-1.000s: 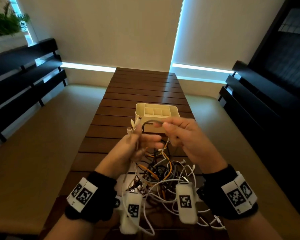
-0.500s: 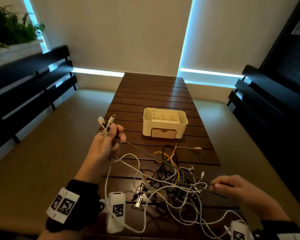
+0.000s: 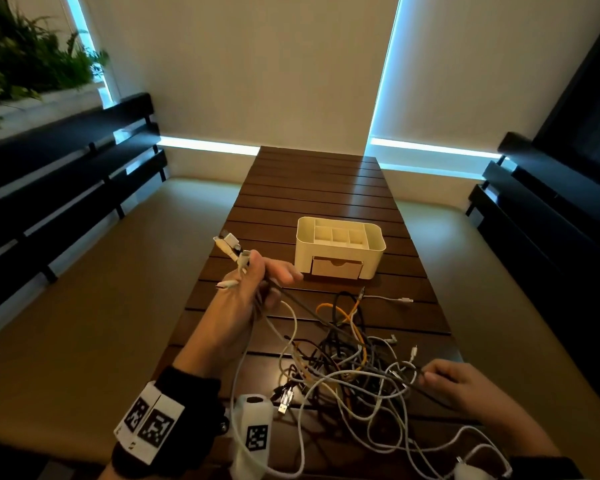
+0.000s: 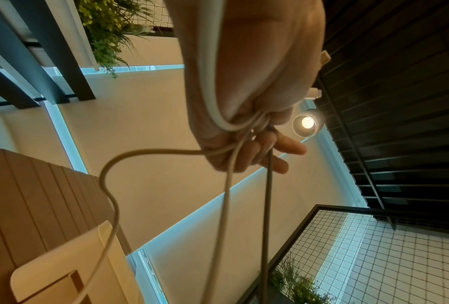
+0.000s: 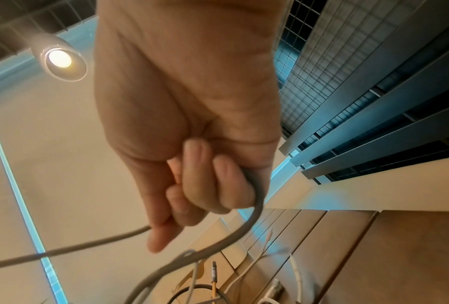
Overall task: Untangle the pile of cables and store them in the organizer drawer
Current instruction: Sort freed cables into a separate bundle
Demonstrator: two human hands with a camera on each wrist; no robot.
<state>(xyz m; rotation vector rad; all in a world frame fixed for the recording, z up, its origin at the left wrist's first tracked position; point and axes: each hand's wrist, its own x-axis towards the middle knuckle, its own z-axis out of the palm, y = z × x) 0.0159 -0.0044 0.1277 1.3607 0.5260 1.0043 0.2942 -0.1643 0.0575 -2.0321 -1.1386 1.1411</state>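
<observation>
A tangle of white, black, grey and orange cables [image 3: 347, 365] lies on the near part of the slatted wooden table [image 3: 312, 188]. My left hand [image 3: 257, 285] is raised left of the pile and grips several cable ends, white plugs [image 3: 227, 244] sticking up from the fist [image 4: 246, 142]. A grey cable [image 3: 312, 315] runs taut from that hand down to my right hand [image 3: 444, 379], which pinches it [image 5: 254, 197] at the pile's right edge. The cream organizer [image 3: 340, 244] stands beyond the pile, its front drawer [image 3: 336, 268] closed.
Dark slatted benches [image 3: 66, 174] run along both sides of the table, with beige cushions [image 3: 94, 306] below them. Plants [image 3: 25, 64] stand at the far left. The far half of the table carries nothing but the organizer.
My hands have pulled apart: the left went up and left with the cable ends, the right came down to the pile's right side, stretching the grey cable between them.
</observation>
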